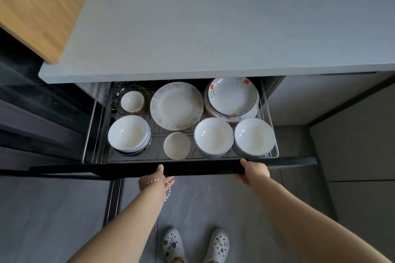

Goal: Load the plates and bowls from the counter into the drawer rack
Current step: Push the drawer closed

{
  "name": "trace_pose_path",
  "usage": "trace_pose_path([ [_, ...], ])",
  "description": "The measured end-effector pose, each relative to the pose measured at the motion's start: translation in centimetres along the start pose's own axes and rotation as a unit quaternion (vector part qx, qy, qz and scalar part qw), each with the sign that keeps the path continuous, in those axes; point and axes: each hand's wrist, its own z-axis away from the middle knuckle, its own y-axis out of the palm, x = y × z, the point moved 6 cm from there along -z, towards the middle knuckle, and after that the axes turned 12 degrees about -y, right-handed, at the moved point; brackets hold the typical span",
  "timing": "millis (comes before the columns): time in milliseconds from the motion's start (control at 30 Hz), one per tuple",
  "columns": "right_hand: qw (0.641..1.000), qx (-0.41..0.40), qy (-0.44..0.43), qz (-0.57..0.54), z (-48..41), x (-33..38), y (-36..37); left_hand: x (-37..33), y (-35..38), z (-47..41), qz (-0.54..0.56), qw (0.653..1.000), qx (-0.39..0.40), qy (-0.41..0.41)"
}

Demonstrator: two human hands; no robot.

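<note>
The drawer stands pulled out under the grey counter (213, 28). Its wire rack (94, 126) holds a blue-speckled plate (176, 105), stacked flowered plates (232, 96), white bowl stacks at the left (128, 133), middle right (213, 135) and far right (254, 136), a small beige bowl (177, 145) and a small white bowl (132, 101) inside a glass dish. My left hand (157, 178) and my right hand (253, 172) both grip the black drawer front (203, 168), thumbs on top. No dishes are on the visible counter.
A wooden cutting board (38, 4) lies at the counter's left end, overhanging it. Dark cabinet fronts (32, 124) stand to the left and grey ones to the right. My feet in white clogs (195, 245) are on the grey tile floor below.
</note>
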Motion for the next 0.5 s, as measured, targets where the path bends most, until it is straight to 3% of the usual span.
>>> trace_pose_path([
  [167, 1.000, -0.019, -0.019, 0.009, -1.6, 3.7, 1.0, -3.5, 3.3, 1.0, 0.032, 0.996, 0.066, -0.045],
  [500, 0.994, -0.069, -0.035, -0.073, -5.5, 11.1, 4.1, -11.5, 9.7, 0.7, 0.088, 0.986, 0.099, -0.097],
])
